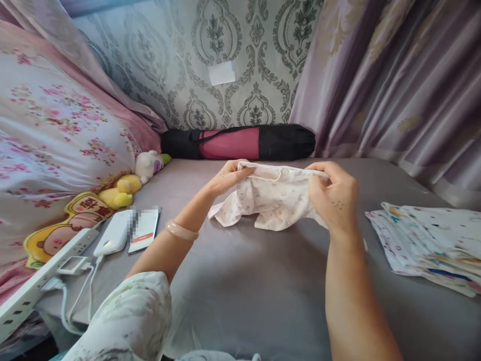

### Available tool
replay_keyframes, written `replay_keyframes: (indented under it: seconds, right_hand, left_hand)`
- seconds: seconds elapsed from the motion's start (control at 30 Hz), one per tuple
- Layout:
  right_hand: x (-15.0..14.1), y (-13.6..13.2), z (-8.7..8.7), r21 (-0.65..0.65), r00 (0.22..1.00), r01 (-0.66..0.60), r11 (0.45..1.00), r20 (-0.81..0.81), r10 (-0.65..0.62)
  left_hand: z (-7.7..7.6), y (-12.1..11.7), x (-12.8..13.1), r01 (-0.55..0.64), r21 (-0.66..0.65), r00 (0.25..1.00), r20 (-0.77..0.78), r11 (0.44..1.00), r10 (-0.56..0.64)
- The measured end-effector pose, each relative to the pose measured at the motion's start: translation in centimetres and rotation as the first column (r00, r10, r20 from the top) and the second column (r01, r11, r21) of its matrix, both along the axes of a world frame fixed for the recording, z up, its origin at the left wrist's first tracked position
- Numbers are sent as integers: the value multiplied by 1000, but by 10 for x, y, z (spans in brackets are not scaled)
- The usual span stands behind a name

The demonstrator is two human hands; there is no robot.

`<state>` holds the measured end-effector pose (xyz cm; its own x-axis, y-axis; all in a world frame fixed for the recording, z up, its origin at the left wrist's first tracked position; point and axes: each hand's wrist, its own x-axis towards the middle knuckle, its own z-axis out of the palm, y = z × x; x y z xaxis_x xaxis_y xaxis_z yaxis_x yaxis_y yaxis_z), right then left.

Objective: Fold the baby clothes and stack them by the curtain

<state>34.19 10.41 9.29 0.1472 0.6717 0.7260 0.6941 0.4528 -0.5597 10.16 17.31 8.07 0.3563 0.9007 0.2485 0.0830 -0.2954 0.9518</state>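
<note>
Between my two hands a small white baby garment (278, 200) with a faint print is held up by its top edge. My left hand (229, 178) pinches the left end of that edge, thumb on the near side. At the other end my right hand (336, 193) has its fingers closed on the cloth. A round button shows near the middle of the edge. The lower part hangs in folds close to the grey sheet (240, 301); whether it touches I cannot tell.
On the right lies a stack of folded printed cloths (432, 240). A power strip (48, 276), a white power bank (116, 230), a phone (145, 230) and plush toys (120, 193) are on the left. A black and pink roll bag (233, 143) rests against the wall.
</note>
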Motion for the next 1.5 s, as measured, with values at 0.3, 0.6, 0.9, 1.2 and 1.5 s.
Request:
replay_keyframes:
  seconds: [0.3, 0.6, 0.9, 1.2, 1.5]
  right_hand:
    - [41, 20, -26, -417, 972, -197, 887, 36, 233]
    - [57, 33, -40, -431, 989, -139, 892, -18, 146]
    - [49, 38, -44, -475, 969, -48, 878, 193, 157]
    - [40, 41, -47, -441, 954, -239, 865, 62, 295]
    - [25, 22, -31, -378, 928, -319, 869, 59, 367]
  left_hand:
    - [-21, -4, 13, 73, -185, 978, -177, 980, -106]
    - [-31, 5, -15, 218, -285, 964, -86, 933, -252]
    - [-61, 7, -12, 8, -187, 1000, -25, 982, -13]
    - [-45, -10, -15, -98, -174, 995, 6, 980, 101]
    - [-2, -51, -37, -84, -61, 988, -138, 995, 75]
